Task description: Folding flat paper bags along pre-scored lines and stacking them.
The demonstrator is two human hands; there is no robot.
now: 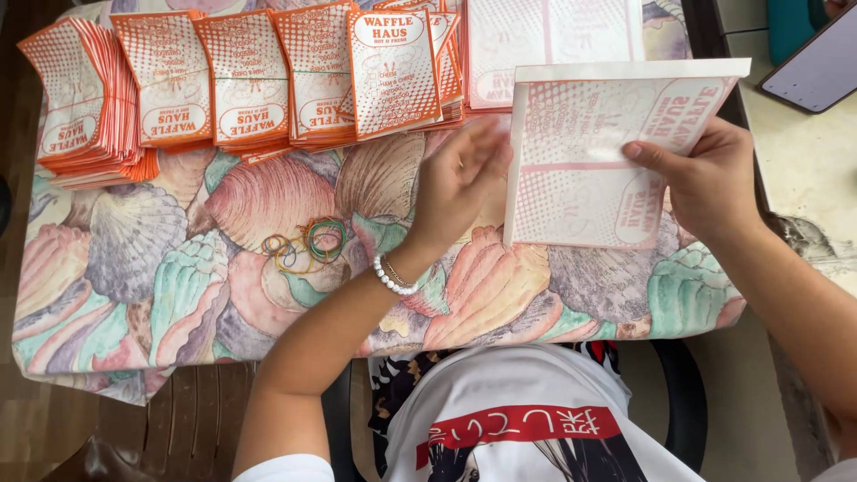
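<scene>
1. The right hand (710, 183) held a flat paper bag (594, 156), white with an orange dotted print, by its right edge; the thumb lay across the printed face and the other fingers were hidden behind the paper.
2. The bag was held over the far right part of the table, its plain white flap uppermost and its lower edge just above the shell-patterned cloth (178, 286).
3. The left hand (460, 183) was open, fingers spread and slightly blurred, holding nothing. It hovered just beside the bag's left edge; whether the fingertips touched the paper could not be told.
4. So the bag lay between the two hands, gripped on the right side and flanked by the open palm on the left.
5. A white bead bracelet (393, 275) sat on the left wrist.
6. Along the far edge of the table stood overlapping stacks of folded bags (241, 80) in the same orange and white print, running from the left corner toward the middle, well apart from the right hand and just beyond the left.
7. Behind the held bag lay another pile of unfolded sheets (553, 40), partly covered by it.
8. A small heap of coloured rubber bands (308, 245) rested on the cloth, near the left forearm.
9. A dark phone (817, 67) lay on the pale counter at the far right.
</scene>
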